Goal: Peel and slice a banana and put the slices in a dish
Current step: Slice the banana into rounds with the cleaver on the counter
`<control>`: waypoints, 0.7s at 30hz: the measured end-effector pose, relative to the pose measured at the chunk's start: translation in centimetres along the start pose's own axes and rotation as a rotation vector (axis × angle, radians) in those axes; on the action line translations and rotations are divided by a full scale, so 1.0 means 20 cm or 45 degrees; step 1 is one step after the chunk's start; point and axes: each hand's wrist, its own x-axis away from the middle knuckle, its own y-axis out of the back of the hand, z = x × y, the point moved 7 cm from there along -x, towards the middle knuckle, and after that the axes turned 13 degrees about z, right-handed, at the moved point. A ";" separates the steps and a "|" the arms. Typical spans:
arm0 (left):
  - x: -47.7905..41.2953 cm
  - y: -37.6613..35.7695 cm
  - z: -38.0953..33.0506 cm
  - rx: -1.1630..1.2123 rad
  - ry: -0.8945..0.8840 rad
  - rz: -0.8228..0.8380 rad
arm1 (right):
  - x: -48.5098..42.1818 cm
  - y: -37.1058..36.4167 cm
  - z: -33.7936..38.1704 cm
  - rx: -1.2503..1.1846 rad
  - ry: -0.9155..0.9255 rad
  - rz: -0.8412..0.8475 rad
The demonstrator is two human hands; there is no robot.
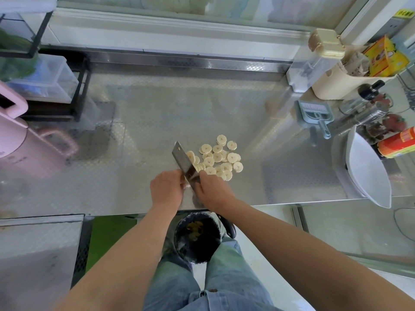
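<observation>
1. Head view. The right hand wraps the handle of the knife. The blade runs up and away from its fingers, tilted, with a few slices against its right face.
2. The left hand sits at the blade's left side, near the handle end. Its fingers bend towards the steel but the tips are hidden, so I cannot tell whether they pinch or only touch.
3. Slices: a loose heap on the counter, just beyond the right fingertips. No uncut banana is seen.
4. Dish: white, well to the right of the right fingers. No slices are visible in it.
5. Bin: below the wrists, holding yellowish scraps, probably peel.
6. Judgement: peeling and slicing look finished, and the step in hand is gathering. The next move needs the slices loaded onto the flat of the blade or scooped by hand, then carried right to the dish. Soft slices may stick or slide off.
</observation>
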 end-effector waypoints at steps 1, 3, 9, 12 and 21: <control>0.00 0.00 0.00 -0.002 0.006 -0.002 | 0.01 0.01 0.01 0.000 0.011 -0.014; 0.00 0.00 0.00 -0.016 0.009 -0.003 | 0.02 0.03 0.02 0.029 0.027 -0.016; 0.01 0.00 -0.01 -0.048 0.005 -0.007 | 0.02 0.03 0.03 0.072 0.021 0.008; 0.01 0.01 -0.01 -0.056 0.006 -0.007 | 0.03 0.02 0.03 0.094 0.015 0.016; 0.01 0.01 -0.01 -0.054 0.026 0.017 | 0.02 0.03 0.04 0.045 0.035 -0.027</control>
